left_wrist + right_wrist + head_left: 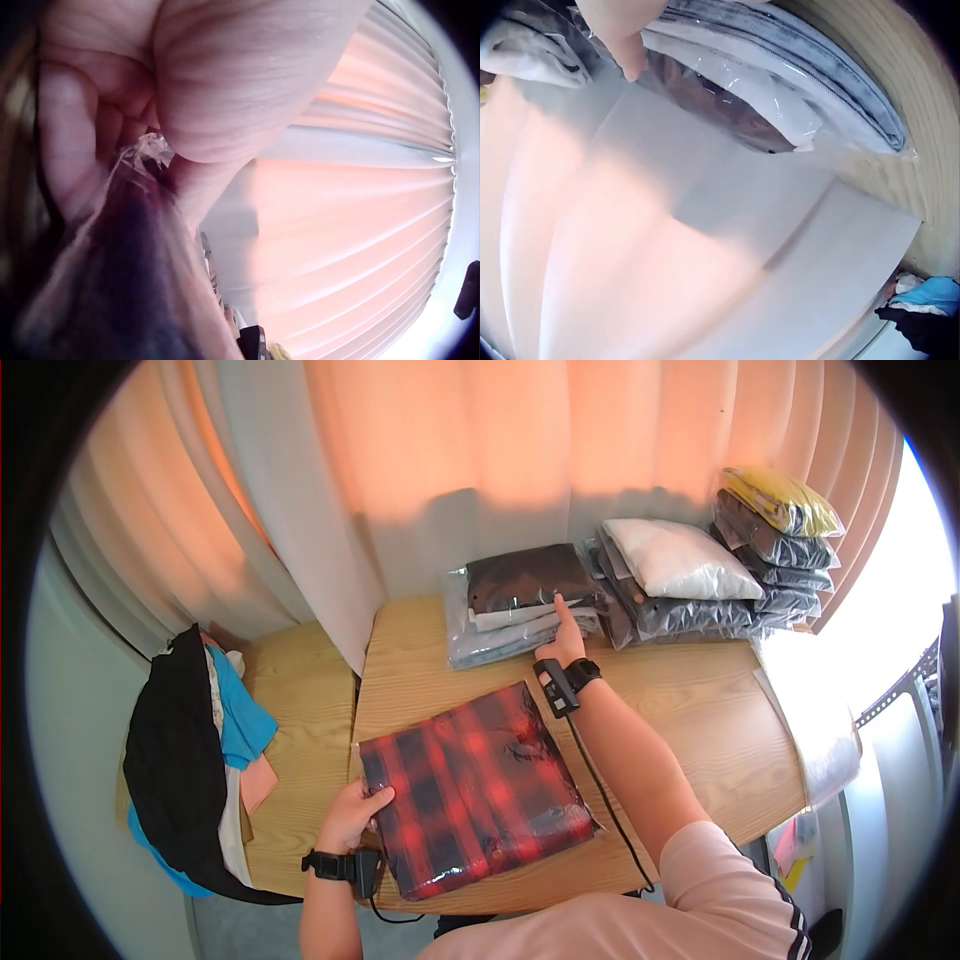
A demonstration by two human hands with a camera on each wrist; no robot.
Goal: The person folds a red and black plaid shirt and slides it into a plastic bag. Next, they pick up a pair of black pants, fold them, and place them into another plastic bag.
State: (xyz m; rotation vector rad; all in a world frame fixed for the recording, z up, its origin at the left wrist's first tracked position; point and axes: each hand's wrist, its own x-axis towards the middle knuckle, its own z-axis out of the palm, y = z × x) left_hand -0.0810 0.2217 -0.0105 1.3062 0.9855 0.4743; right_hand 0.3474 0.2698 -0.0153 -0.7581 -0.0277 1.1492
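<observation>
Plaid packet [475, 790]: lower centre, flat rectangle, red-and-black checks under glossy, creased clear plastic.
Left hand [350, 815]: thumb and fingers pinch the packet's left edge.
Right hand [567, 642]: on slick bagged clothes [525, 580], upper centre; whether fingers grip, we cannot tell.

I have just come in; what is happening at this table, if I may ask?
A person's left hand pinches the left edge of a bagged red-and-black plaid garment at the near side of the table. The right hand reaches forward to a low stack of bagged clothes, touching it. To the right of this stack are more bagged items, including a white packet and a yellow packet. Loose, unbagged clothes lie at the far left.
</observation>
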